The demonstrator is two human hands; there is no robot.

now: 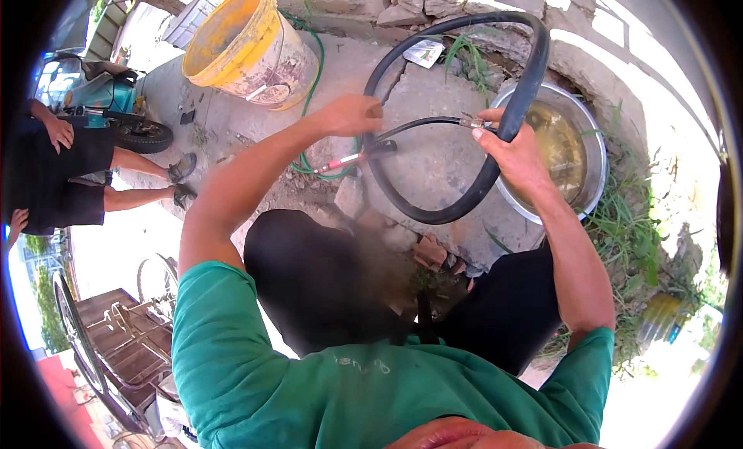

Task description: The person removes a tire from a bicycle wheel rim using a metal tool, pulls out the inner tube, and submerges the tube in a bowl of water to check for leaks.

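Note:
A black inflated inner tube (433, 214) makes a large loop in front of me. My right hand (515, 151) grips its right side and holds a metal hose fitting (474, 122) against it. From that fitting a thin black hose (422, 122) runs left, toward a red-and-white rod-like piece (340, 163) with a dark end, beside the loop's left side. My left hand (352, 115) is closed, its curled fingers over the left side of the tube. What lies inside those fingers is partly hidden.
Right of the tube stands a metal basin (600, 159) of brownish water. A stained yellow bucket (286, 70) and a green hose (316, 85) are at the far left. Another person (58, 163) stands at left, near a cart (124, 333). Broken bricks (429, 252) lie near my knees.

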